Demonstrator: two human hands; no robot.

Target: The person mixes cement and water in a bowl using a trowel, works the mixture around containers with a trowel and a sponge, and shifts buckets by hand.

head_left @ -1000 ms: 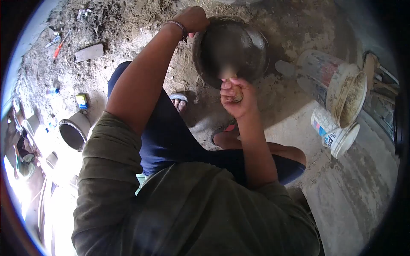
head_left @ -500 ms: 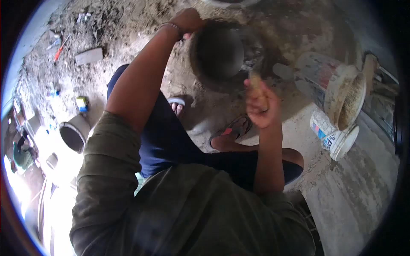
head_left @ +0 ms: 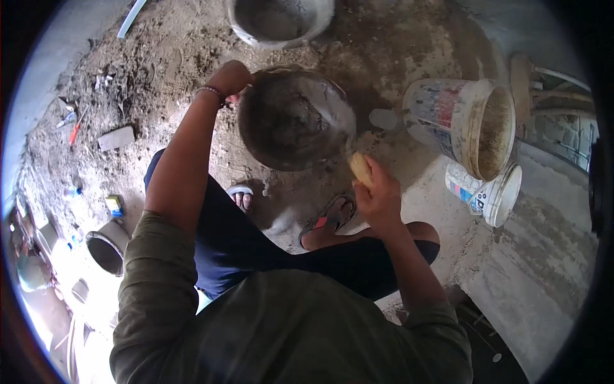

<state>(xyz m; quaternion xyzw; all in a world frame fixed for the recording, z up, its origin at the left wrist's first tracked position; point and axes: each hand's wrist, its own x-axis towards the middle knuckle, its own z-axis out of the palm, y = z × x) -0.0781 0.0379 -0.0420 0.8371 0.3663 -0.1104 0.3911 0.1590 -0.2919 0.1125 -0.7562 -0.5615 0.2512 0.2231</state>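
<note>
A round dark basin (head_left: 281, 121), coated with grey material inside, sits on the dirt floor in front of my feet. My left hand (head_left: 231, 80), with a bracelet at the wrist, is closed on the basin's left rim. Just outside the lower right rim, my right hand (head_left: 378, 195) is wrapped round a pale yellowish handle (head_left: 361, 169). What the handle carries at its far end is blurred near the rim.
Another basin (head_left: 281, 19) stands beyond. To the right lie a large stained bucket (head_left: 441, 115) and a smaller white bucket (head_left: 464, 185). At left are a small bucket (head_left: 109, 249), a flat grey block (head_left: 116, 139) and a red-handled tool (head_left: 77, 128).
My right hand has moved with the handle from over the basin to outside its lower right rim. The view has shifted, showing more of the far basin. My left hand stays at the rim.
</note>
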